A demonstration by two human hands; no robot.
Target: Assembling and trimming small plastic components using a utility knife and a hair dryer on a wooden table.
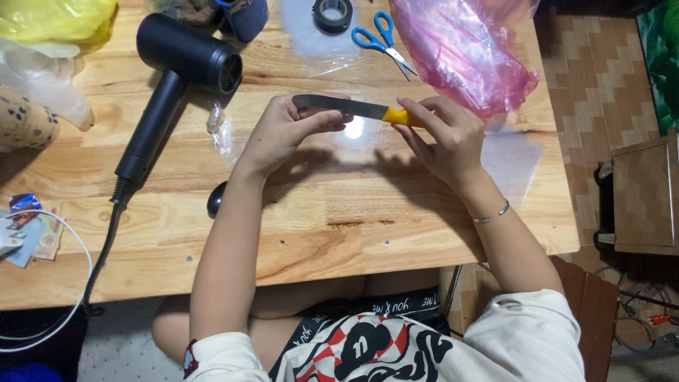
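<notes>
A wooden table [297, 226] carries a black hair dryer [180, 71] left of the fingers and blue scissors [382, 39] beyond them. The right hand [442, 138] closes its fingers on the yellow handle of a knife [353, 110]. The left hand [283, 134] pinches the blade end between thumb and fingers, the knife level between both hands above a clear plastic sheet [361, 134].

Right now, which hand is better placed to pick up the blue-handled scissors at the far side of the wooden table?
Probably the right hand. It sits nearer the blue-handled scissors, which lie just beyond it. The left hand pinches the blade of the yellow-handled knife and is farther off. But the right hand's grip holds the handle.
</notes>
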